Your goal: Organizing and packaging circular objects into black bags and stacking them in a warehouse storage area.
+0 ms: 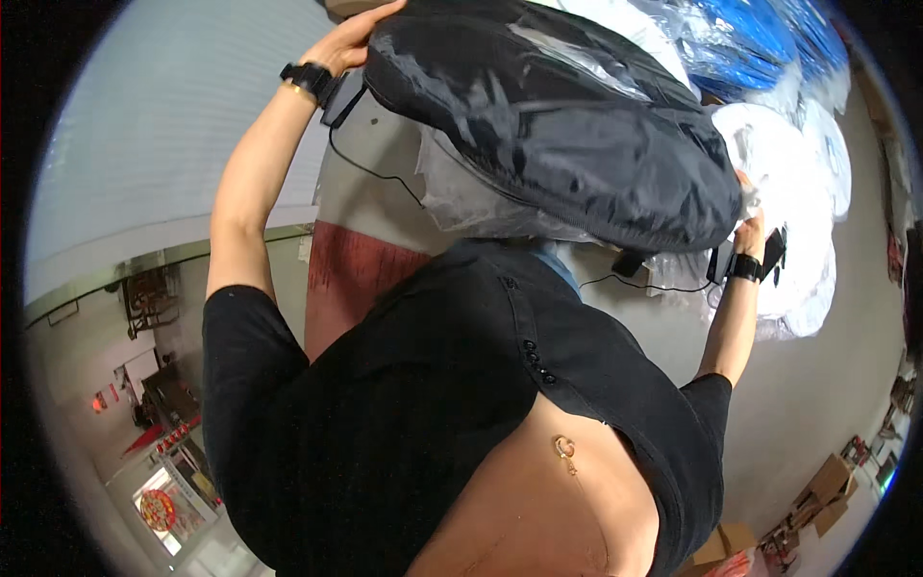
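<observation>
A large black zipped bag [577, 144], rounded and curved like a guitar bag, stretches across the upper middle between my two hands. My left hand [354, 40] lies at its upper left end, fingers stretched along the edge. At the lower right end, my right hand [750, 221] grips the bag's rim, its fingers partly hidden behind the fabric. Clear plastic [567, 58] shows along the bag's far side. Each wrist carries a black strap with a small dark device, and a thin black cable [370, 171] hangs from the left one.
White plastic-wrapped packages [788, 163] lie beyond my right hand, and blue wrapped ones [740, 43] at the far right. A pale ribbed surface [173, 144] runs along the left. Near my body is a dark red mat [351, 279]; cardboard boxes [832, 481] stand lower right.
</observation>
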The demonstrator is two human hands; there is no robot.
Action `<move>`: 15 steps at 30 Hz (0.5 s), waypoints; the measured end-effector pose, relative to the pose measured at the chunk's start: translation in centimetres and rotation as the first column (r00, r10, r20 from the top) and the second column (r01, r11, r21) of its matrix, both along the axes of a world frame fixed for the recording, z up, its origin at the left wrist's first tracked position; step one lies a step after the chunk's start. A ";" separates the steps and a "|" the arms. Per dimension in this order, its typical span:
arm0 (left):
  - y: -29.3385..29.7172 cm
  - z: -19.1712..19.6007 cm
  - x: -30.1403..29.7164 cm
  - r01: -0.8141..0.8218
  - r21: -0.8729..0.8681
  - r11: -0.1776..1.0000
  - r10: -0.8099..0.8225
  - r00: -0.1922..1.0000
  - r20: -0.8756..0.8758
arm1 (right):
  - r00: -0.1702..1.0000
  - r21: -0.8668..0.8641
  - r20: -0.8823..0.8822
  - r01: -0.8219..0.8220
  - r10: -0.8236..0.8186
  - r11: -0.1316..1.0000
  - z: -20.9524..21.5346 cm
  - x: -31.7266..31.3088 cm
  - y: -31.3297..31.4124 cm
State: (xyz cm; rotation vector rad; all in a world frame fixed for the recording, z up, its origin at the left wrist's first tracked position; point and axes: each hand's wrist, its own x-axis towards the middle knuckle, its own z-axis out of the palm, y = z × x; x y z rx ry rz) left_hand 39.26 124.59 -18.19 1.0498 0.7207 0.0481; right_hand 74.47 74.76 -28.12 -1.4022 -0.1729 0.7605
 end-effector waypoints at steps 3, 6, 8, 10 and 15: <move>-1.9 0.6 -1.0 -0.015 -0.138 0.990 0.033 0.991 0.132 | 0.999 0.230 0.030 -0.048 0.043 0.972 -2.1 2.5 -1.1; -3.4 0.8 -2.3 -0.018 -0.214 0.977 0.075 0.962 0.264 | 0.989 0.376 -0.126 -0.025 0.078 0.926 -3.0 3.3 -0.1; -4.8 1.2 -3.3 -0.001 -0.248 0.969 0.079 0.949 0.304 | 0.992 0.323 0.087 -0.115 0.092 0.939 -2.5 1.9 0.5; -6.2 2.3 -3.5 -0.021 -0.267 0.963 0.114 0.934 0.339 | 0.951 0.244 0.295 -0.172 0.096 0.954 -3.1 2.7 0.1; -5.1 1.0 -5.6 -0.049 -0.290 0.956 0.174 0.889 0.423 | 0.992 0.521 -0.029 -0.092 0.126 0.848 -1.9 1.7 1.7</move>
